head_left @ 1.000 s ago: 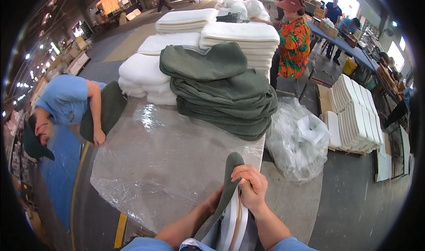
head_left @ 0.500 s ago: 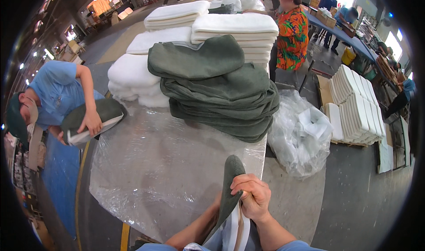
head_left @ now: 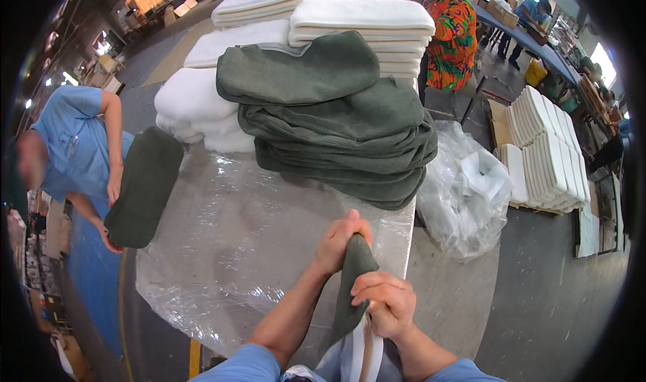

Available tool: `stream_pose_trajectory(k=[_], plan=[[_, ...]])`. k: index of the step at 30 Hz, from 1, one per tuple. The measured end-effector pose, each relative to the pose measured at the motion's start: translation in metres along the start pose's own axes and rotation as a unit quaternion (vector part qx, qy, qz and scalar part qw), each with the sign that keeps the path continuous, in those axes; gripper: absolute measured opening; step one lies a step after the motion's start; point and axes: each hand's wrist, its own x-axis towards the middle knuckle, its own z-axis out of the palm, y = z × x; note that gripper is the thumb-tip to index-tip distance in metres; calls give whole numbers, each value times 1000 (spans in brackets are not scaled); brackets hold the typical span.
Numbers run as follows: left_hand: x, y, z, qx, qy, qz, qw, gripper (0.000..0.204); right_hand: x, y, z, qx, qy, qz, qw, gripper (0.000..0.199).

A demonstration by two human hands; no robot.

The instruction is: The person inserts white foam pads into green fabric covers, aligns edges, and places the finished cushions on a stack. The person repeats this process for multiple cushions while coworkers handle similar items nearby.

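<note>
A dark green cushion cover (head_left: 348, 311) stands on end close to my body, with white filling (head_left: 351, 355) and a brownish zipper strip showing along its open side. My left hand (head_left: 342, 242) is closed around the far tip of the cover. Lower down, my right hand (head_left: 386, 302) grips the cover's edge beside the opening, its fingers curled over the fabric. Beyond my hands, several green covers (head_left: 336, 136) lie in a loose pile on the plastic-wrapped table (head_left: 222, 247).
White pads (head_left: 363, 15) are stacked behind the pile. A clear plastic bag (head_left: 464, 193) bulges beside the table's right edge. More white pads (head_left: 538, 153) stand on a pallet at right. At left a co-worker (head_left: 81, 133) holds a green cushion (head_left: 145, 187); another person (head_left: 452, 42) stands beyond.
My left hand has risen from behind the cover to its far tip. My right hand keeps its hold. The co-worker's cushion has turned, its green face now showing.
</note>
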Motion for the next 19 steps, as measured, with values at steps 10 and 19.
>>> stream_pose_trajectory(k=[10,19], plan=[[-30,76,31,288,-61,159,942,51,-8,-7,2,-12,-10,-29,999,15],[-59,-19,18,-108,170,-112,973,50,-11,-18,0,-17,-2,-25,1000,8]])
